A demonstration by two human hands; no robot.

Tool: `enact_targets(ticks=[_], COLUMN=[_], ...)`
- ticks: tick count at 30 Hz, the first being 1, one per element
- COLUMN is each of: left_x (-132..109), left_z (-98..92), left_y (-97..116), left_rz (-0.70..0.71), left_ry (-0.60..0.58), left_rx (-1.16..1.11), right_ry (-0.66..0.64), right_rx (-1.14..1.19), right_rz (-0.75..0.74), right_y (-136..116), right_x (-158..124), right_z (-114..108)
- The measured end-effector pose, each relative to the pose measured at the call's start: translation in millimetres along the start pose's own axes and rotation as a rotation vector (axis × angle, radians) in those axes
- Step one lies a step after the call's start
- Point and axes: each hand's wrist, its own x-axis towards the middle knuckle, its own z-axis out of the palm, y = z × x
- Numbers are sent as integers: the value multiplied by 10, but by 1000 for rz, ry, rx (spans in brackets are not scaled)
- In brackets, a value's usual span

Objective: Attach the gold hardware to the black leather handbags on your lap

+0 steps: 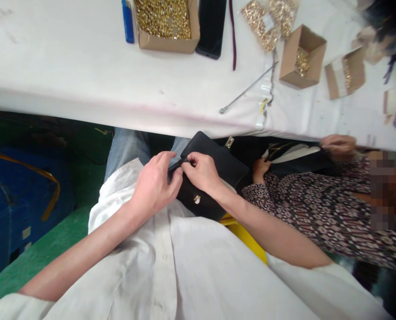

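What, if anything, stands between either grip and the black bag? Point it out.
Nothing visible does: the left-hand grip and right-hand grip are both at the black bag. The white-covered table lies beyond the bag, and the co-worker's nearer hand is off to the right; neither comes between.

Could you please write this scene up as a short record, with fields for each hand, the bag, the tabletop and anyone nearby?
left hand: at the edge of a black flap bag, thumb apart from fingers
right hand: thumb and finger pinching at that edge; exact part unclear
bag: on the lap, gold-coloured metal clasp on the flap
white-covered table: blue plastic lighter, open brown cardboard box of small gold-coloured pieces, black rectangular phone
nearby: co-worker in a dark patterned top, on the right
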Motion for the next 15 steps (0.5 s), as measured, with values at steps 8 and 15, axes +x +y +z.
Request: enact_targets(ticks=[8, 15], left_x=[-20, 49], left_z=[59, 90], left_y=[7, 16], left_rz=[340, 699], left_ry=[-85, -280], left_rx=[111, 325], right_ry=[-120, -99], right_rx=[36, 372], right_rz=[141, 345], right_y=[128, 89], right_x=[173, 334], right_z=[-99, -278])
